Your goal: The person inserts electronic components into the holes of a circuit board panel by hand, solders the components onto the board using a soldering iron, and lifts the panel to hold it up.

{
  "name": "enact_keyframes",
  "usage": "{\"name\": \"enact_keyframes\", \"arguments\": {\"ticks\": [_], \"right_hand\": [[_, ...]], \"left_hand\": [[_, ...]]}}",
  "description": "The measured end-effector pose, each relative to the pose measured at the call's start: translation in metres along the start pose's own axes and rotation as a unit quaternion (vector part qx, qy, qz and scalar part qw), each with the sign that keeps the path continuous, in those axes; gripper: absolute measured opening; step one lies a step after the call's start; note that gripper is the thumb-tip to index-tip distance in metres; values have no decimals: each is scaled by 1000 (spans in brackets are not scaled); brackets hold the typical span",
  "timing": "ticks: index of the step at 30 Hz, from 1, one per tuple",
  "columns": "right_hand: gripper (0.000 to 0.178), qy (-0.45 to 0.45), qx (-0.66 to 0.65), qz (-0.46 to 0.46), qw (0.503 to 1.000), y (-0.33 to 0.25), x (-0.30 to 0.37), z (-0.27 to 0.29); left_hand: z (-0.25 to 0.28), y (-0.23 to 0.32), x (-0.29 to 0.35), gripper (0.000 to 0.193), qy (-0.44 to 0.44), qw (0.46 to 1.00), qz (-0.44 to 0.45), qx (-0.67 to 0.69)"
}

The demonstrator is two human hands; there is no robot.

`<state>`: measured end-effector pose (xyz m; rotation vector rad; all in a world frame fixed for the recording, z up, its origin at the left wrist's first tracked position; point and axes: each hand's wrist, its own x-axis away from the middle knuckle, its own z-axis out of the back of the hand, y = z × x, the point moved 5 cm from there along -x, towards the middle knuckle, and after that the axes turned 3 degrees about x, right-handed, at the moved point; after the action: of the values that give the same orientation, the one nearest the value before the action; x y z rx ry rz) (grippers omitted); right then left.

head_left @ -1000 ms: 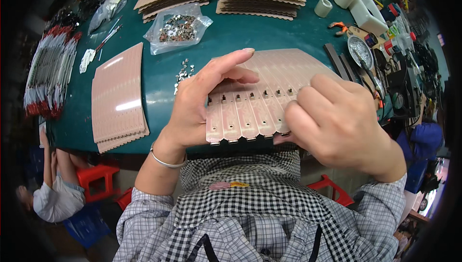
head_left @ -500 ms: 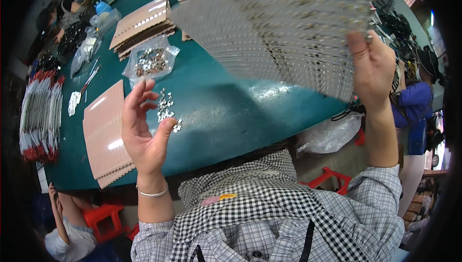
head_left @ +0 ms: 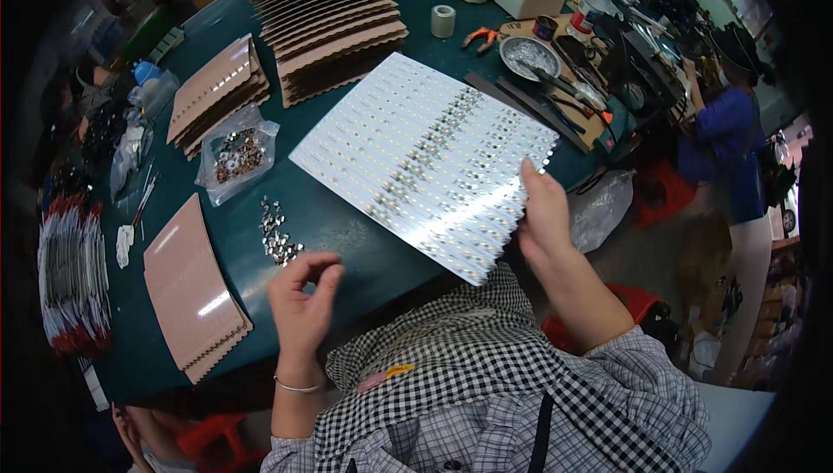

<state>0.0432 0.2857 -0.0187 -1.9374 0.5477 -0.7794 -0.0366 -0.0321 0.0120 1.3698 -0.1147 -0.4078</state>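
The right hand grips a white board by its edge, partly over the green table. The left hand, fingers curled, is just beside small metal pieces, near pinkish boards.

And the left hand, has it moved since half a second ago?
Yes: judged against the loose metal pieces, the left hand has moved down and to the right in the view.
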Motion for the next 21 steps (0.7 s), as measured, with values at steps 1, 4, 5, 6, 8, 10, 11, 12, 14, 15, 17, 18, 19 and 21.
{"name": "enact_keyframes", "arguments": {"ticks": [1, 4, 5, 6, 8, 10, 11, 12, 14, 15, 17, 18, 19, 21], "right_hand": [[27, 13, 31, -23, 999, 4, 5, -2], [26, 11, 47, -52, 997, 21, 9, -9], [26, 9, 47, -53, 997, 23, 12, -14], [26, 16, 42, -70, 997, 28, 15, -18], [27, 18, 38, -88, 995, 35, 18, -23], [25, 24, 44, -95, 994, 42, 21, -24], [26, 18, 38, -99, 994, 46, 22, -23], [26, 15, 39, -100, 994, 47, 24, -26], [25, 31, 36, -113, 992, 50, 31, -30], [24, 32, 28, -121, 992, 54, 30, -28], [24, 30, 30, -123, 991, 55, 32, -27], [24, 30, 34, -129, 991, 55, 33, -26], [27, 8, 31, -128, 991, 53, 34, -28], [29, -25, 24, -162, 986, 52, 35, -29]], "left_hand": [[-7, -2, 4, 9, -45, 998, 28, -38], [-28, -10, 14, 9, -98, 992, 64, -51], [-33, -11, 15, 10, -112, 990, 61, -62], [-37, -10, 17, 10, -108, 990, 62, -63], [-45, -9, 18, 13, -137, 986, 78, -49], [-46, -13, 19, 16, -135, 987, 71, -41], [-47, -14, 18, 17, -126, 988, 89, -19], [-48, -15, 18, 18, -118, 987, 106, 2], [-46, -19, 19, 19, -112, 984, 138, 13], [-46, -24, 18, 20, -111, 979, 169, 24], [-47, -28, 18, 20, -107, 979, 171, 33], [-47, -32, 19, 20, -104, 978, 177, 42], [-48, -37, 19, 23, -99, 976, 182, 68], [-45, -37, 19, 25, -90, 970, 206, 96]]}}
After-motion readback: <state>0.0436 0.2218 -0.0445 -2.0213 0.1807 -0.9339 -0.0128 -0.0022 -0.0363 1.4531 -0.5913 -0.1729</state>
